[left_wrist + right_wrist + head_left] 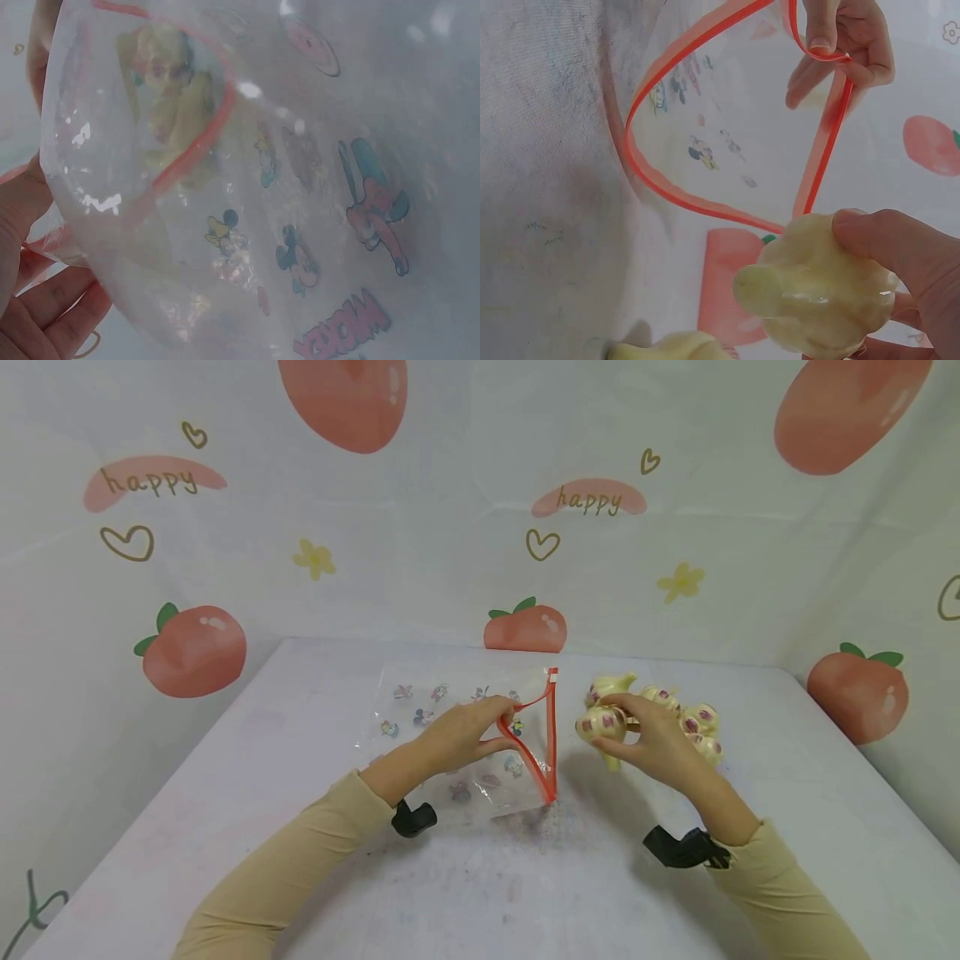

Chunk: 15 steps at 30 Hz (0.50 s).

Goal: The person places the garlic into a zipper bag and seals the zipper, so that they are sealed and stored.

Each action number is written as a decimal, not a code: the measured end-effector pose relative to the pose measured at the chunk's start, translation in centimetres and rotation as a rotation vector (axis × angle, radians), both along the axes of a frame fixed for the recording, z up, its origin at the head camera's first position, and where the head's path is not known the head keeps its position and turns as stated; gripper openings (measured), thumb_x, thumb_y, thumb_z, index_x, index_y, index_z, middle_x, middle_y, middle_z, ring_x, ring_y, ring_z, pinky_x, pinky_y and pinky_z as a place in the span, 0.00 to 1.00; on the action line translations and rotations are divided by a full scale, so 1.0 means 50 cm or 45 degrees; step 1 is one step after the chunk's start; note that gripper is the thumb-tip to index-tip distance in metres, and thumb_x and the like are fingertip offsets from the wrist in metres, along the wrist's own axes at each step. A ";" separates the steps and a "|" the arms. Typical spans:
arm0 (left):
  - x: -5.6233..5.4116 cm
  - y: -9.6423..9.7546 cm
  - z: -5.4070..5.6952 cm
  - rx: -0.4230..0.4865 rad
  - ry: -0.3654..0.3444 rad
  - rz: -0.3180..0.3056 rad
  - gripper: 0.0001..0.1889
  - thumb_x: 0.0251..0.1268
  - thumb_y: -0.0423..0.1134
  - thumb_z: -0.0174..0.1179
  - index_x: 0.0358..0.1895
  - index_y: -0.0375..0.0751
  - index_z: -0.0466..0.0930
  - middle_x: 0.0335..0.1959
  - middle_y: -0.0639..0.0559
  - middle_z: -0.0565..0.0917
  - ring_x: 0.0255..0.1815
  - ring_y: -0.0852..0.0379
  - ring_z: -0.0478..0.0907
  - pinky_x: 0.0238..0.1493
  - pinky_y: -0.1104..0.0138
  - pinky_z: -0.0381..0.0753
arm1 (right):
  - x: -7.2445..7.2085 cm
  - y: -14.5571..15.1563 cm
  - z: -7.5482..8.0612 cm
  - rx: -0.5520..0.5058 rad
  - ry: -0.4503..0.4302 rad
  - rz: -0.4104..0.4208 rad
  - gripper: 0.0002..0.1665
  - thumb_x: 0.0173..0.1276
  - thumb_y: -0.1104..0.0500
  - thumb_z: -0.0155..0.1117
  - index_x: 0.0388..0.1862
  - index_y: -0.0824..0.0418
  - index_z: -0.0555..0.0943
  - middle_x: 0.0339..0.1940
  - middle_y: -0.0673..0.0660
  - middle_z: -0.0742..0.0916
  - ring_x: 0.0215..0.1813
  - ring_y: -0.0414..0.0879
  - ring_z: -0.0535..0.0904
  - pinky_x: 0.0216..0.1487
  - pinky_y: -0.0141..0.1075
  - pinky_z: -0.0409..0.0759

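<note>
A clear zip bag (pixel 420 693) printed with small cartoon figures lies on the table, its red-edged mouth held apart and facing right. My left hand (pixel 465 731) pinches the upper edge of that mouth between thumb and fingers. In my right hand (pixel 663 747), just right of the opening, is a pale garlic bulb (pixel 600 723) with purple patches. The right wrist view shows the bulb (pixel 821 281) stem toward the camera, the red rim (pixel 682 196) close beyond it. Garlic is blurred through the plastic (pixel 285 202) in the left wrist view.
More garlic bulbs (pixel 700 718) lie beside and behind my right hand, with another bulb (pixel 609 687) just behind the held one. A white cloth backdrop (pixel 420 585) with printed fruit rises at the table's far edge. Black wrist mounts (pixel 678 847) sit below the hands.
</note>
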State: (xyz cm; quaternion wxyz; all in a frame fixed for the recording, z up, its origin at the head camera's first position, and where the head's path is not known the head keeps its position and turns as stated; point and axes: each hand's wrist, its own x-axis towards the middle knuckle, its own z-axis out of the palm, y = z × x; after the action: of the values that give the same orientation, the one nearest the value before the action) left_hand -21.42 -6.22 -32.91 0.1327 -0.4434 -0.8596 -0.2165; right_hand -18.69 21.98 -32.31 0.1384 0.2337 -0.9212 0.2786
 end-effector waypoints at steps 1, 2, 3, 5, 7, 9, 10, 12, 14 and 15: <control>0.000 0.000 0.000 0.000 0.000 0.001 0.17 0.54 0.41 0.67 0.39 0.41 0.68 0.47 0.47 0.82 0.32 0.60 0.74 0.29 0.77 0.69 | 0.000 -0.001 0.000 -0.002 0.008 0.005 0.28 0.53 0.63 0.72 0.52 0.70 0.75 0.47 0.65 0.83 0.45 0.54 0.79 0.45 0.48 0.82; 0.001 0.000 0.000 0.001 -0.002 0.001 0.17 0.54 0.41 0.67 0.39 0.41 0.67 0.47 0.47 0.83 0.32 0.60 0.74 0.29 0.77 0.69 | 0.000 -0.002 0.000 -0.005 0.012 0.008 0.28 0.53 0.63 0.72 0.52 0.70 0.75 0.47 0.65 0.83 0.45 0.54 0.79 0.45 0.48 0.82; 0.001 0.000 0.001 0.002 -0.003 0.003 0.17 0.54 0.41 0.67 0.39 0.41 0.67 0.46 0.47 0.83 0.32 0.60 0.74 0.29 0.76 0.69 | 0.000 -0.004 -0.001 -0.006 0.017 0.011 0.28 0.53 0.63 0.72 0.52 0.70 0.75 0.47 0.64 0.83 0.44 0.53 0.79 0.45 0.48 0.82; 0.001 0.001 0.001 0.003 -0.005 0.004 0.17 0.54 0.41 0.67 0.39 0.41 0.67 0.46 0.46 0.83 0.32 0.60 0.73 0.30 0.76 0.70 | -0.001 -0.006 -0.001 -0.013 0.019 0.021 0.27 0.53 0.63 0.72 0.52 0.70 0.75 0.47 0.64 0.83 0.44 0.53 0.79 0.45 0.47 0.82; 0.002 0.001 0.001 0.005 -0.001 0.003 0.17 0.54 0.41 0.67 0.39 0.41 0.67 0.46 0.46 0.83 0.31 0.60 0.73 0.30 0.76 0.70 | -0.001 -0.009 -0.002 -0.024 0.013 0.033 0.27 0.53 0.63 0.72 0.52 0.70 0.75 0.48 0.64 0.83 0.45 0.54 0.80 0.45 0.47 0.82; 0.001 0.001 0.001 0.007 0.008 -0.001 0.18 0.54 0.41 0.67 0.39 0.41 0.68 0.45 0.46 0.82 0.31 0.60 0.73 0.29 0.76 0.69 | -0.002 -0.011 -0.004 -0.029 0.009 0.039 0.28 0.52 0.63 0.72 0.52 0.70 0.75 0.48 0.64 0.83 0.46 0.55 0.80 0.45 0.46 0.83; 0.001 0.001 0.000 0.007 0.013 -0.004 0.18 0.54 0.41 0.67 0.39 0.41 0.68 0.44 0.47 0.82 0.31 0.60 0.73 0.29 0.76 0.69 | -0.002 -0.012 -0.004 -0.031 0.003 0.042 0.28 0.52 0.63 0.72 0.52 0.70 0.75 0.48 0.65 0.83 0.47 0.55 0.81 0.45 0.47 0.82; 0.001 0.001 0.001 0.002 0.025 -0.006 0.18 0.54 0.42 0.67 0.40 0.41 0.68 0.43 0.48 0.82 0.30 0.60 0.72 0.29 0.77 0.69 | -0.003 -0.015 -0.005 -0.039 -0.008 0.048 0.29 0.52 0.63 0.73 0.52 0.71 0.75 0.49 0.65 0.83 0.48 0.56 0.81 0.45 0.46 0.83; 0.001 0.000 0.002 -0.006 0.028 -0.007 0.18 0.55 0.43 0.66 0.40 0.40 0.68 0.43 0.48 0.82 0.30 0.61 0.72 0.29 0.77 0.69 | -0.004 -0.018 -0.006 -0.040 -0.022 0.050 0.29 0.52 0.63 0.73 0.53 0.70 0.75 0.50 0.65 0.83 0.49 0.56 0.80 0.45 0.46 0.83; 0.001 0.000 0.003 -0.009 0.026 -0.006 0.18 0.55 0.43 0.66 0.41 0.40 0.68 0.43 0.48 0.82 0.30 0.61 0.72 0.29 0.77 0.69 | -0.004 -0.019 -0.007 -0.044 -0.032 0.053 0.29 0.52 0.63 0.73 0.53 0.70 0.75 0.51 0.65 0.82 0.49 0.56 0.80 0.45 0.46 0.83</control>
State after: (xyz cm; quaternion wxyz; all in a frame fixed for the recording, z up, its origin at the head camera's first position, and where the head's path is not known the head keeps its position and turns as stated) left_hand -21.34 -6.21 -32.76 0.1395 -0.4483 -0.8578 -0.2094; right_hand -18.90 21.02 -32.65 0.1249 0.2469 -0.9129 0.3000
